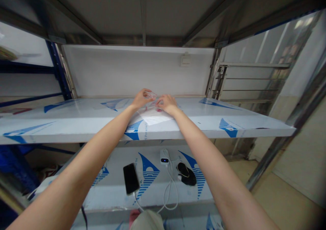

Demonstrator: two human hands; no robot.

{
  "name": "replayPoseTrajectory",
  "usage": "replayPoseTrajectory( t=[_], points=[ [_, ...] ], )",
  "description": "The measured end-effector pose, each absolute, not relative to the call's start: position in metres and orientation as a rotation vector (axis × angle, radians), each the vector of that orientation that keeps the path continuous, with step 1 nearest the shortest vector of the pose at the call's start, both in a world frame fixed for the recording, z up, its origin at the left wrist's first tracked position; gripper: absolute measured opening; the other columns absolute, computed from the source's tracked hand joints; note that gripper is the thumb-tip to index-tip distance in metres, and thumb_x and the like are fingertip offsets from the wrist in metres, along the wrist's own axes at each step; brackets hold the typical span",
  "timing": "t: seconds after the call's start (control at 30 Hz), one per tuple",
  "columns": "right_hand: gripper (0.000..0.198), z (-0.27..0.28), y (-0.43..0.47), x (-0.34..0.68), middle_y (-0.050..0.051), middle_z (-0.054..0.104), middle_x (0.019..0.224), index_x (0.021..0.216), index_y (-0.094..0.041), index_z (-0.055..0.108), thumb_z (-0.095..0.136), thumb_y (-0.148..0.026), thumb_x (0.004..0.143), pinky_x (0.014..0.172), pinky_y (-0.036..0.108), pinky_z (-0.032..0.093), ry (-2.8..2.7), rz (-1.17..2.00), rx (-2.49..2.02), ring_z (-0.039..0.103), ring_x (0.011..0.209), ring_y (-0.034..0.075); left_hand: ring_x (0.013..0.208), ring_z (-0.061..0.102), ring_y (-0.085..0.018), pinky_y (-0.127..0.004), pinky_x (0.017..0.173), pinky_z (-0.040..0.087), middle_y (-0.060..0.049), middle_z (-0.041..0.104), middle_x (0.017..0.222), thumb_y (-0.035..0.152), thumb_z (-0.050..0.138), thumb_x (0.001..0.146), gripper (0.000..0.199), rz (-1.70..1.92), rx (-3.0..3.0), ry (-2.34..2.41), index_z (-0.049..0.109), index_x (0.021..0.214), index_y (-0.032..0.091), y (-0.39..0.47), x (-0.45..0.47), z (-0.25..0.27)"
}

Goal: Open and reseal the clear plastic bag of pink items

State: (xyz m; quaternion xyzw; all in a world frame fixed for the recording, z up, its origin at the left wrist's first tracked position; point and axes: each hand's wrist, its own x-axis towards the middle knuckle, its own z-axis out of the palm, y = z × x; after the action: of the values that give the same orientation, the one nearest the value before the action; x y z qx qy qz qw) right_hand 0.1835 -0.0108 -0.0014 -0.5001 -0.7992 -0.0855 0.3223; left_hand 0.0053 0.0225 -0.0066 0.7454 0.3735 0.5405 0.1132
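Note:
Both hands are over the upper shelf (84,121), close together near its middle. My left hand (141,99) pinches clear, crinkled plastic (151,94) that looks like a thin bag. Just to its right, my right hand (166,103) has its fingers curled down onto the same plastic. A small pinkish-red spot (159,110) shows under the right fingertips; I cannot tell what it is. Below the hands, a white sheet or flat packet (155,118) lies on the shelf. Whether it is joined to the plastic cannot be made out.
On the lower shelf lie a black phone (131,178) on a cable, a white power bank (164,157), a looped white cable (175,196) and a black object (187,174). A metal shelf (122,13) hangs overhead. A wall switch (185,60) is behind.

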Motion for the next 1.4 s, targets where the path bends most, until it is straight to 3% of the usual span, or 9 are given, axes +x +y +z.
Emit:
replayPoseTrajectory(
  t=[0.2, 0.6, 0.83, 1.03, 1.17, 1.27, 1.4],
  points=[
    [0.012, 0.003, 0.002, 0.185, 0.007, 0.063, 0.101, 0.087, -0.022, 0.074, 0.062, -0.027, 0.086, 0.092, 0.036, 0.041, -1.638, -0.216, -1.008, 0.054, 0.100, 0.022, 0.085, 0.060, -0.019, -0.034, 0.084, 0.044, -0.005, 0.065, 0.083, 0.032, 0.079, 0.061, 0.051, 1.554, 2.235, 1.125, 0.059, 0.104, 0.015, 0.014, 0.011, -0.005],
    [0.019, 0.000, 0.003, 0.183, 0.009, 0.065, 0.100, 0.089, -0.019, 0.073, 0.055, -0.024, 0.090, 0.092, 0.035, 0.041, -1.733, -0.147, -1.032, 0.057, 0.099, 0.022, 0.084, 0.059, -0.018, -0.033, 0.081, 0.045, -0.004, 0.065, 0.083, 0.033, 0.079, 0.062, 0.052, 1.575, 2.193, 1.112, 0.057, 0.106, 0.016, 0.017, 0.009, -0.004],
    [0.005, -0.005, 0.001, 0.185, 0.006, 0.068, 0.096, 0.084, -0.021, 0.071, 0.070, -0.023, 0.079, 0.087, 0.041, 0.046, -1.919, -0.104, -1.169, 0.060, 0.095, 0.024, 0.084, 0.058, -0.016, -0.032, 0.082, 0.044, -0.002, 0.061, 0.082, 0.032, 0.080, 0.060, 0.052, 1.669, 2.130, 1.137, 0.056, 0.105, 0.018, 0.023, 0.005, -0.005],
    [0.017, -0.009, 0.005, 0.185, 0.006, 0.070, 0.093, 0.090, -0.023, 0.071, 0.076, -0.029, 0.074, 0.083, 0.041, 0.050, -1.968, 0.004, -1.172, 0.064, 0.087, 0.023, 0.087, 0.057, -0.017, -0.033, 0.084, 0.044, -0.004, 0.061, 0.089, 0.030, 0.079, 0.061, 0.053, 1.713, 2.116, 1.125, 0.055, 0.107, 0.020, 0.023, 0.005, -0.005],
    [0.027, -0.011, 0.002, 0.180, 0.005, 0.071, 0.093, 0.102, -0.021, 0.069, 0.064, -0.040, 0.084, 0.074, 0.031, 0.053, -1.942, 0.325, -0.945, 0.064, 0.078, 0.017, 0.090, 0.056, -0.019, -0.034, 0.085, 0.042, -0.006, 0.062, 0.095, 0.030, 0.077, 0.065, 0.052, 1.689, 2.238, 1.165, 0.054, 0.110, 0.020, 0.017, 0.008, -0.002],
    [0.028, -0.010, -0.002, 0.176, 0.005, 0.071, 0.090, 0.096, -0.018, 0.071, 0.062, -0.042, 0.083, 0.069, 0.027, 0.052, -1.947, 0.513, -0.818, 0.063, 0.075, 0.015, 0.097, 0.053, -0.022, -0.034, 0.085, 0.042, -0.007, 0.061, 0.102, 0.028, 0.076, 0.067, 0.054, 1.640, 2.436, 1.216, 0.054, 0.115, 0.022, 0.010, 0.011, 0.001],
    [0.021, -0.006, 0.001, 0.175, 0.005, 0.072, 0.085, 0.087, -0.016, 0.073, 0.066, -0.035, 0.080, 0.075, 0.028, 0.049, -1.839, 0.409, -0.831, 0.064, 0.077, 0.017, 0.106, 0.049, -0.026, -0.036, 0.090, 0.040, -0.009, 0.058, 0.113, 0.028, 0.080, 0.062, 0.069, 1.631, 2.574, 1.200, 0.051, 0.124, 0.023, 0.005, 0.013, 0.004]
  ],
)
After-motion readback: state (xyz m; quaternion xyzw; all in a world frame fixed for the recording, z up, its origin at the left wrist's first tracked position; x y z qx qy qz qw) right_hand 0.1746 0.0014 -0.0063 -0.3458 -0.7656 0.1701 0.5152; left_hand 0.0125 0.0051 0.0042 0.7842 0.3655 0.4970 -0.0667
